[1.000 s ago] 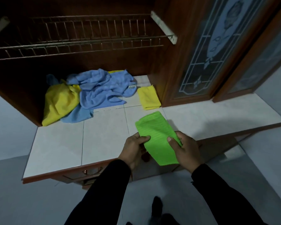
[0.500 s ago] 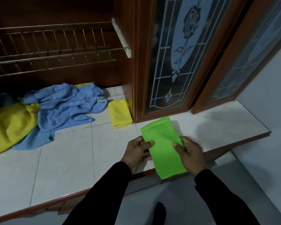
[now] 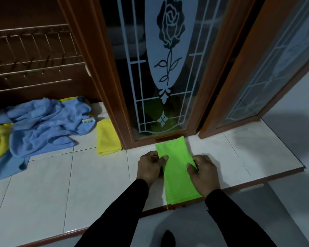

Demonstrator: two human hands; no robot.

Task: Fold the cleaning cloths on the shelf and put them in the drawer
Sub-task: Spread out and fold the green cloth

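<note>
Fingers of left hand (image 3: 151,167) and right hand (image 3: 204,172) apparently pinch folded green cloth (image 3: 177,170) on shelf (image 3: 78,184).

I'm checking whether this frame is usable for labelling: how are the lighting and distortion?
Head view: dim, bluish light, dark inside the cabinet; the green cloth stays vivid; wide-angle bending tilts the glass door; soft shadow right on the tiled shelf; slight softness overall.

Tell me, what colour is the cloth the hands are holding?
Bright green. The cloth shows best in the head view, held between the left hand and right hand.
</note>
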